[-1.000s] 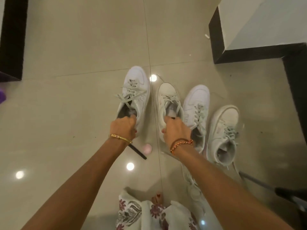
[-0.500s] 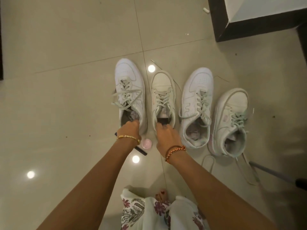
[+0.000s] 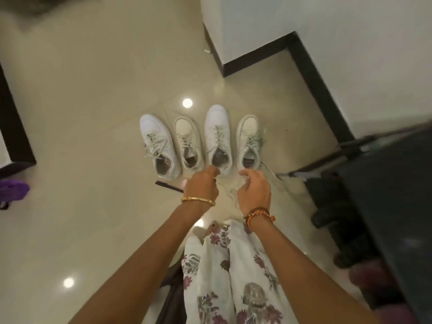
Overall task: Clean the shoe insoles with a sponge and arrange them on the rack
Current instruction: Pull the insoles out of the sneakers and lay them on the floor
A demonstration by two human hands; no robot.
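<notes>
Four white sneakers stand in a row on the beige tiled floor, toes pointing away: the first [image 3: 159,146], the second [image 3: 188,146], the third [image 3: 217,139] and the fourth [image 3: 247,141]. Greyish insoles show in their openings. My left hand [image 3: 203,185] hovers at the heel of the third sneaker, fingers loosely curled, holding nothing. My right hand [image 3: 253,190] hangs just behind the heel of the fourth sneaker, fingers also loosely curled and empty. Loose laces [image 3: 230,192] lie on the floor between my hands.
A thin black stick [image 3: 168,185] with a small pink object [image 3: 184,183] lies behind the first two sneakers. A white wall corner with black skirting [image 3: 257,66] stands ahead. Dark furniture [image 3: 385,206] fills the right side. A purple item [image 3: 12,190] sits far left.
My hands left the heels of the first and second sneakers and moved right to the third and fourth. The view rose and pulled back, and the sneakers now stand closer together.
</notes>
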